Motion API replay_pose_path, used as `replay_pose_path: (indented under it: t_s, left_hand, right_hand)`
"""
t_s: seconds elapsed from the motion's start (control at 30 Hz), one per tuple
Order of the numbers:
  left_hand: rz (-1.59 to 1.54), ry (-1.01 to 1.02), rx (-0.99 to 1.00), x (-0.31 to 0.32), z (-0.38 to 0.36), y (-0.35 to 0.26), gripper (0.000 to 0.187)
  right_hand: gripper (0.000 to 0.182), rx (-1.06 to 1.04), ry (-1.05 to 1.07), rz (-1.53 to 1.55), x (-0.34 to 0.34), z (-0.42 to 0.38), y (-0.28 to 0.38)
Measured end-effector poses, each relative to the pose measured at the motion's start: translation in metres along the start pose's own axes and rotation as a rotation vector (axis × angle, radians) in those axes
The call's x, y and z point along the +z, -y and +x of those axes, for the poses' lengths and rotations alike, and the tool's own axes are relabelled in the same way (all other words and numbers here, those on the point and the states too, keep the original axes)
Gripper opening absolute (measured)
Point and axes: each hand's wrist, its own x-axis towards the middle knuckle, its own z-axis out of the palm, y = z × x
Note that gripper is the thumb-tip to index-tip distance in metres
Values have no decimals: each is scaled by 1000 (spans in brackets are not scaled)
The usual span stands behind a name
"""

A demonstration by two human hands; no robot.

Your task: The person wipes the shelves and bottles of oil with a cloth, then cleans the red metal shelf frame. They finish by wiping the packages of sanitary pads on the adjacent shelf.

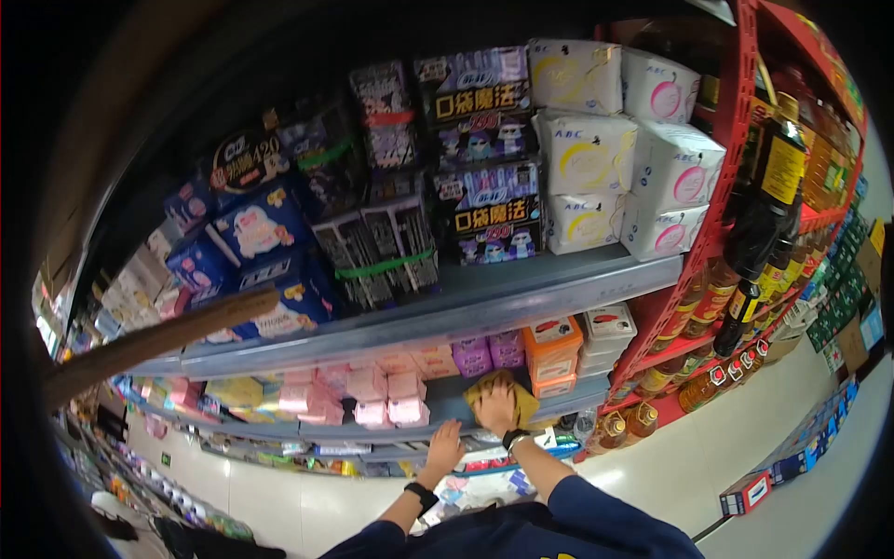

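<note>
My right hand (494, 408) presses a yellow-brown cloth (524, 402) onto the lower grey shelf (453, 401), beside orange and white packs. The cloth spreads out past my fingers on both sides. My left hand (446, 445) is at the front edge of that shelf, left of the cloth, its fingers stretched out and holding nothing. Pink packs (406, 412) stand on the shelf to the left of my hands. Just behind the cloth are purple packs (472, 356), with an orange stack (552, 348) to the right.
Above my hands, the upper shelf (521, 282) carries stacked white, black and blue packages. On the right, a red rack (694, 279) holds bottles of oil and sauce. A wooden bar (168, 337) crosses the left side. Boxes (745, 494) stand on the pale floor.
</note>
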Motion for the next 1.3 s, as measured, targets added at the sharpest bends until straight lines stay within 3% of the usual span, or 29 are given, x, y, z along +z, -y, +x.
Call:
replay_pose_path:
  t_s: [0.03,0.1,0.2,0.3,0.37,0.5,0.63,0.77,0.83,1.0,1.17,1.3]
  left_hand:
    - [-4,23,13,0,-2,1,56]
    - [-47,-50,58,-3,-1,-2,49]
    - [-143,45,-19,-8,4,2,34]
    - [-68,2,66,-1,-1,11,29]
    - [-111,-26,108,-1,-3,14,25]
    - [-138,-36,121,2,-4,19,25]
    - [-114,-3,103,2,-6,16,24]
    - [-87,9,116,4,-8,17,23]
    - [-92,32,113,0,-8,15,23]
    - [-66,16,153,-3,-8,12,21]
    - [-157,6,212,-1,-8,14,18]
    - [-184,-27,219,-2,-3,9,21]
  right_hand:
    - [40,-41,-14,-28,3,-2,8]
    - [34,-128,269,78,-9,-6,32]
    - [25,-260,75,264,0,-17,43]
    - [28,-266,233,278,-20,-13,25]
    - [30,-222,264,181,-20,-11,5]
    - [35,72,100,39,-21,-12,-21]
    - [37,218,55,-115,-22,-9,-4]
    - [36,209,109,-38,-29,-15,16]
    - [35,23,148,2,-29,-24,17]
    - [19,-75,26,23,-32,-38,14]
    - [27,45,-17,22,-54,-56,24]
    - [25,233,-97,407,-51,-83,16]
